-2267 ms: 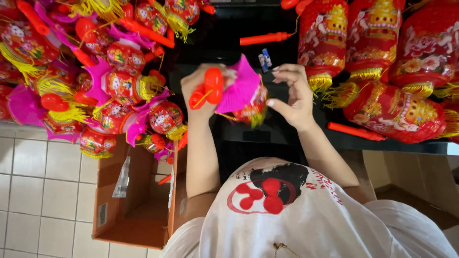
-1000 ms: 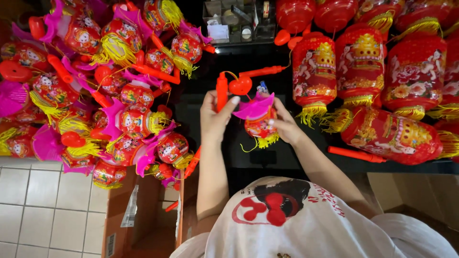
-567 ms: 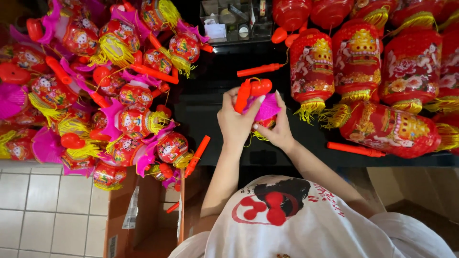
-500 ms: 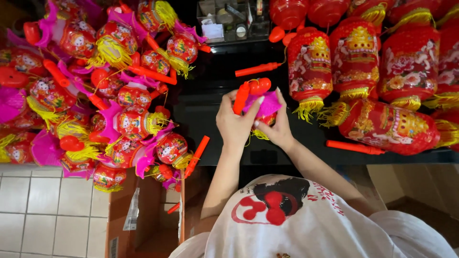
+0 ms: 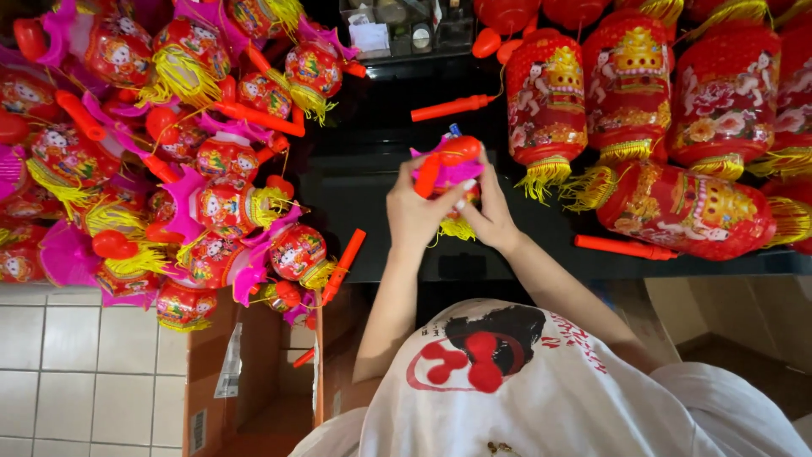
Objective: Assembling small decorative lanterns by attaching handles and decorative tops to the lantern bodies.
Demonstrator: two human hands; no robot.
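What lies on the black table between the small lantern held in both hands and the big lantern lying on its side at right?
In the head view, only bare black table separates the small lantern from the big lantern.

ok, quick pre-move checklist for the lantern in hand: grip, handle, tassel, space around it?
1. Both hands on the small lantern: left hand and right hand clasp it. Ok.
2. Orange handle by the left fingers: ok.
3. Yellow tassel hangs free below: ok.
4. Handle fully seated: cannot tell, fingers hide it.
5. Black table bare beside the hands: ok.
6. Lantern pile apart from the hands: ok.
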